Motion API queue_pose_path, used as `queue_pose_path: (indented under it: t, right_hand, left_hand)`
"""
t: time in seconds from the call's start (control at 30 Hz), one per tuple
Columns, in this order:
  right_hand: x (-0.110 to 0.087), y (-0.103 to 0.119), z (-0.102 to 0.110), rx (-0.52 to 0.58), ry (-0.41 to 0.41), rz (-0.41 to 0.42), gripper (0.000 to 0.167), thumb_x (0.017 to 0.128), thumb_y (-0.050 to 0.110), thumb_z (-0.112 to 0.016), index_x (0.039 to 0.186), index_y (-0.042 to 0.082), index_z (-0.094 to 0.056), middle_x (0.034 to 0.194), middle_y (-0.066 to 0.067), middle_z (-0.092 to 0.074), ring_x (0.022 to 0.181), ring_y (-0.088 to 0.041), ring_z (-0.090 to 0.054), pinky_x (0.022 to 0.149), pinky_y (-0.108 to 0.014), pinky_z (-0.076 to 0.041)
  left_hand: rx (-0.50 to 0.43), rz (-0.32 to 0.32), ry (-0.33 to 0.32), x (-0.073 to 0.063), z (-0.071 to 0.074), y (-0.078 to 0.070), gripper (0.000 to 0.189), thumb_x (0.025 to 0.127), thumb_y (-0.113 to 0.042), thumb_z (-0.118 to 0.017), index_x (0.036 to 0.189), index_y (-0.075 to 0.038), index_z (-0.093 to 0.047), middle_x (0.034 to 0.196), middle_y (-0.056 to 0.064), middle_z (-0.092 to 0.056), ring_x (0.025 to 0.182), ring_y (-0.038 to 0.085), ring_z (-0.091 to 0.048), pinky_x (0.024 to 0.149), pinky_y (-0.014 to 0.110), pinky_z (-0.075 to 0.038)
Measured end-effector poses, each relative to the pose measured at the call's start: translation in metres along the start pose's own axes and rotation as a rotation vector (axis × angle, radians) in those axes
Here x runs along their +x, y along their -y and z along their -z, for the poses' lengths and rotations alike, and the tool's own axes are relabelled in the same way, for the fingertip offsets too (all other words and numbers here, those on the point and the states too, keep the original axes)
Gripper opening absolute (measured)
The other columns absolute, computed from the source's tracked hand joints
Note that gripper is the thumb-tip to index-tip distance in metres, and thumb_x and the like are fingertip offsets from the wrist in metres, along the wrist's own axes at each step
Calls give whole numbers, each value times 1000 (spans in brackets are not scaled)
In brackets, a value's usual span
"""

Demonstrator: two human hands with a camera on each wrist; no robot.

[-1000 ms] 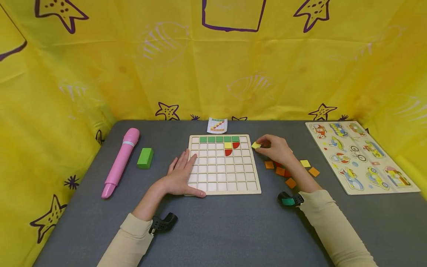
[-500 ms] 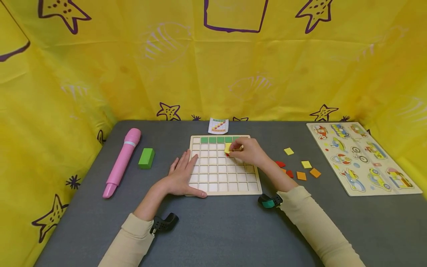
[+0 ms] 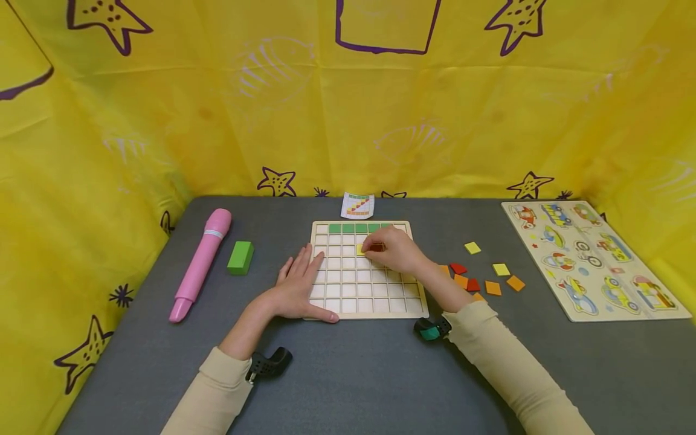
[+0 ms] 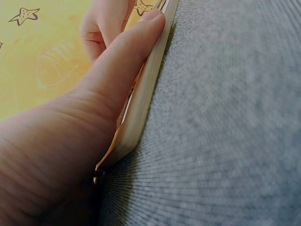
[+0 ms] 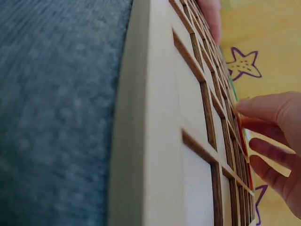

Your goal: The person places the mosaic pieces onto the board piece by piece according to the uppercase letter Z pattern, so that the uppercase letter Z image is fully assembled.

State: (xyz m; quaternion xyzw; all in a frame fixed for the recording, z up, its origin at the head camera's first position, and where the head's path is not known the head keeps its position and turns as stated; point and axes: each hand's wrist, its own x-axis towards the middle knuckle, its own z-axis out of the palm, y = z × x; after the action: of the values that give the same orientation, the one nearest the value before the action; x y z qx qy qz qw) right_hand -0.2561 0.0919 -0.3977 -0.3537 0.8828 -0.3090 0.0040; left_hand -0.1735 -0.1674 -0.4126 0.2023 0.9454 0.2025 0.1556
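A wooden grid board (image 3: 370,309) lies on the dark grey table. My left hand (image 3: 293,290) rests on its left edge, fingers spread and thumb along the front rim. My right hand (image 3: 399,251) is over the board's upper part, thumb and fingertips at a small yellow square tile (image 3: 359,249) in a cell of the third row. Green tiles (image 3: 348,228) fill several cells of the top row. Red tile edges (image 5: 243,139) show beside my right fingers in the right wrist view; in the head view the hand covers that area.
A printed pattern card (image 3: 357,206) lies behind the board. Loose orange tiles (image 3: 492,288), red tiles (image 3: 458,268) and yellow tiles (image 3: 472,248) lie to the right, before a picture puzzle board (image 3: 592,260). A green block (image 3: 240,258) and pink toy microphone (image 3: 201,263) are at left.
My right hand has carried the yellow tile leftward from beside the board and down onto a third-row cell. My left hand has stayed on the board's edge.
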Motion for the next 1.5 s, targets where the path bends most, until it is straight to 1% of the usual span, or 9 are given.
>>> queue_pose_path:
  t: [0.13,0.23,0.37,0.5,0.6,0.8,1.0,1.27,1.5]
  right_hand:
    - [-6,-1,2,10,-34,7,8,90,10,-70,94,8,-76,97,-2,-72,92,-20,-59,89,-39,-43]
    - [-14,-4,6,26,-72,6,9,91,8,-68,95,7,-75,98,-4,-71,94,-22,-61,85,-40,-47]
    - [-29,-12,14,31,-115,-30,8,91,8,-68,95,7,-75,94,-3,-71,89,-20,-62,78,-39,-51]
    - [-46,-24,25,7,-134,-85,8,91,9,-69,96,8,-75,94,-3,-70,81,-19,-59,73,-37,-49]
    - [-61,-33,36,-12,-129,-109,10,91,6,-68,98,7,-74,97,-5,-69,82,-21,-60,74,-39,-51]
    - [-92,-45,57,-61,-89,-154,14,90,2,-66,103,5,-73,105,-10,-69,97,-29,-63,83,-47,-50]
    - [-117,-46,76,-114,-38,-198,18,88,4,-70,105,6,-72,104,-10,-68,95,-29,-60,84,-48,-46]
    - [-124,-50,85,-104,33,-273,21,86,5,-70,108,4,-71,97,-9,-65,84,-23,-57,75,-40,-45]
    - [-118,-56,82,-105,-6,-306,20,86,6,-73,105,2,-70,90,-10,-62,80,-23,-57,73,-39,-45]
  left_hand:
    - [-4,4,4,0,0,-1,134,66,-74,-73,156,-5,-3,159,21,15,147,35,12,113,56,3]
    - [-7,5,1,0,0,-1,134,66,-74,-73,156,-5,-3,160,21,14,147,34,11,113,56,2]
    - [-11,-2,-11,-1,0,-2,133,66,-71,-75,156,-4,-5,160,22,13,147,34,10,113,56,2]
    - [-4,-3,-15,-1,0,-2,132,66,-70,-76,156,-3,-5,160,22,12,147,35,10,113,56,1]
    - [0,-3,-15,-1,0,-2,132,67,-70,-75,156,-3,-5,160,22,12,147,35,9,113,57,1]
    - [-3,2,-15,-1,0,-1,132,66,-71,-75,156,-4,-6,160,22,12,147,35,9,112,58,0]
    - [4,1,-15,-1,-1,-1,132,66,-71,-75,156,-4,-6,160,22,12,147,35,9,112,58,1]
    - [3,0,-14,-1,-1,-2,131,67,-70,-76,156,-4,-5,160,22,12,147,35,9,113,58,1]
    - [-2,-2,-14,-2,1,-4,131,67,-69,-76,156,-4,-6,160,22,12,147,35,10,113,57,1]
